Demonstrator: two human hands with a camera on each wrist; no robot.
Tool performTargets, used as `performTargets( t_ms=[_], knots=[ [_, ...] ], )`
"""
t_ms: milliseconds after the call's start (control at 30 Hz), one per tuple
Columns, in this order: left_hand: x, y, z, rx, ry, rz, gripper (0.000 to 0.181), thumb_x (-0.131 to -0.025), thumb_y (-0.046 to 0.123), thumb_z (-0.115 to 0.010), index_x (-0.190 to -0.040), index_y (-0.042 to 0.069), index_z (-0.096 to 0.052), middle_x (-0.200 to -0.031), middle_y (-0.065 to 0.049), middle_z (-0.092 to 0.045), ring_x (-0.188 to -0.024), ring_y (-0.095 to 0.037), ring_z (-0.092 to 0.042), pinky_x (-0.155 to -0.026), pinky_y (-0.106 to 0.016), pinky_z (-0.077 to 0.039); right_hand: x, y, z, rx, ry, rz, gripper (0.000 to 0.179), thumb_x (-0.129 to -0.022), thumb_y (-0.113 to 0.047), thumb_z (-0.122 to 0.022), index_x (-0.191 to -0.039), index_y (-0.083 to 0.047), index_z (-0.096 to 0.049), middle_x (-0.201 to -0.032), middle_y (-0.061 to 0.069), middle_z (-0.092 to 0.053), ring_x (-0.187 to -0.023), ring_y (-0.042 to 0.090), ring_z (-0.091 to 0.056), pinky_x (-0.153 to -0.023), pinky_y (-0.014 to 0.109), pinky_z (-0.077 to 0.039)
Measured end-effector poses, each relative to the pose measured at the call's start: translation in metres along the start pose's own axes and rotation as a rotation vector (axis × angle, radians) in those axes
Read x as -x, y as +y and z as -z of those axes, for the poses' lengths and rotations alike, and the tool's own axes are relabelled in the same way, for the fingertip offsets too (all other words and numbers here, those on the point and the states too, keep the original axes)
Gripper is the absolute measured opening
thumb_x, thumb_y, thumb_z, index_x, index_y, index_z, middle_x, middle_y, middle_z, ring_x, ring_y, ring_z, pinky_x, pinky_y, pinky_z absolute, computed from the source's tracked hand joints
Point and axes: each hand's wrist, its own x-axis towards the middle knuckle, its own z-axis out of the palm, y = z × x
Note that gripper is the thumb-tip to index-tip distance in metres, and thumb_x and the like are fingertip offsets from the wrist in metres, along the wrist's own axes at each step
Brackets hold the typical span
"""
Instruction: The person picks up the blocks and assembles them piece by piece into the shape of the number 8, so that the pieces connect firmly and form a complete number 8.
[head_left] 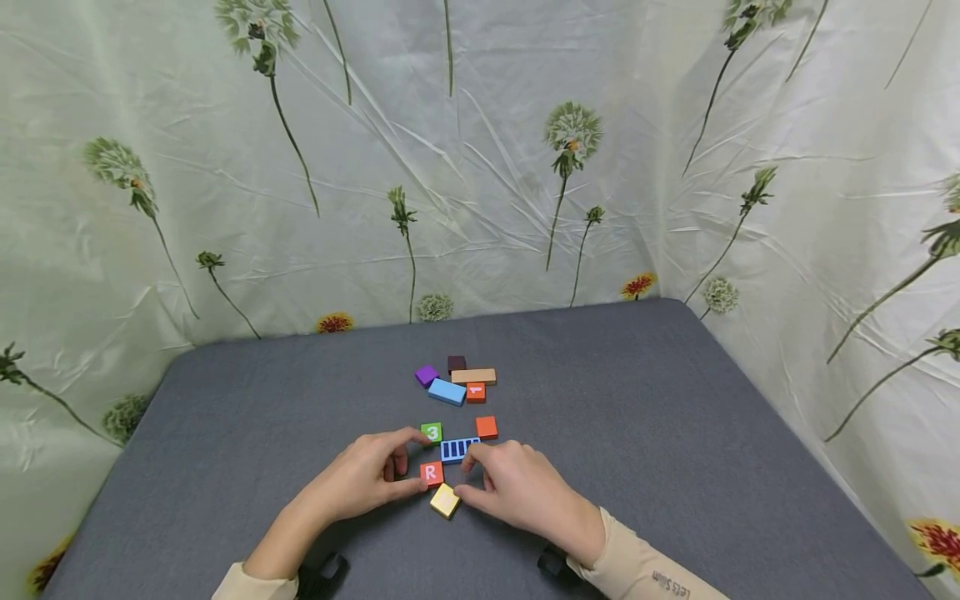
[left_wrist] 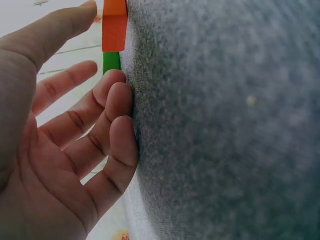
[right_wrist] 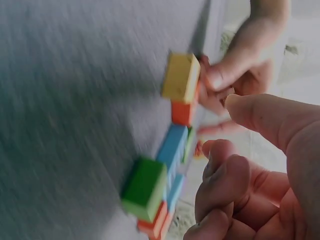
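My left hand [head_left: 367,475] is beside a red block lettered R [head_left: 432,474], its thumb at that block's near corner. Its index fingertip reaches the green block with a 3 [head_left: 431,432]. The left wrist view shows the other fingers loosely bent with nothing in the palm. My right hand [head_left: 517,487] hovers by a yellow block [head_left: 445,501], thumb tip close to its side. Its index finger overlaps the end of a blue block with dark bars [head_left: 453,451]. In the right wrist view thumb and fingers stand apart, and a plain green block [right_wrist: 145,187] shows, hidden in the head view.
A plain orange-red block [head_left: 487,427] lies just beyond the barred block. Farther back are a light blue block [head_left: 447,392], a purple block [head_left: 427,376], a tan bar [head_left: 473,377], a dark block [head_left: 456,363] and a red block marked 1 [head_left: 476,392]. A flowered curtain [head_left: 480,167] borders the grey table [head_left: 637,400].
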Motion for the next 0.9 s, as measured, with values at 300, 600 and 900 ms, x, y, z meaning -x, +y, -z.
performTargets(
  t_ms=[300,600,900],
  knots=[
    [0.001,-0.002,-0.001,0.022,0.005,-0.014,0.037,-0.091,0.038,-0.087,-0.119,0.019,-0.072,-0.083,0.009,-0.061,-0.067,0.001,-0.052,-0.062,-0.022,-0.046,-0.021,0.018,0.027,-0.026,0.061,-0.041,0.02,-0.099,-0.03,-0.079,-0.106,-0.011,-0.078,-0.063,-0.012,-0.052,-0.05,0.0,-0.042,-0.049,0.021,-0.033],
    [0.002,-0.001,-0.002,0.009,-0.002,0.001,0.03,-0.091,0.037,-0.088,-0.113,0.022,-0.074,-0.083,0.01,-0.059,-0.067,0.001,-0.05,-0.061,-0.023,-0.044,-0.052,0.039,0.038,0.022,0.083,-0.119,0.019,-0.098,-0.028,-0.08,-0.108,-0.012,-0.075,-0.063,-0.006,-0.055,-0.05,0.006,-0.046,-0.05,0.024,-0.033],
    [0.0,-0.001,-0.002,-0.007,-0.014,0.018,0.027,-0.091,0.036,-0.088,-0.111,0.023,-0.075,-0.082,0.01,-0.059,-0.068,-0.001,-0.05,-0.061,-0.024,-0.043,-0.073,0.052,0.034,0.097,0.057,-0.166,0.024,-0.099,-0.029,-0.079,-0.116,-0.013,-0.075,-0.064,-0.004,-0.055,-0.051,0.01,-0.046,-0.05,0.027,-0.033]
  ],
)
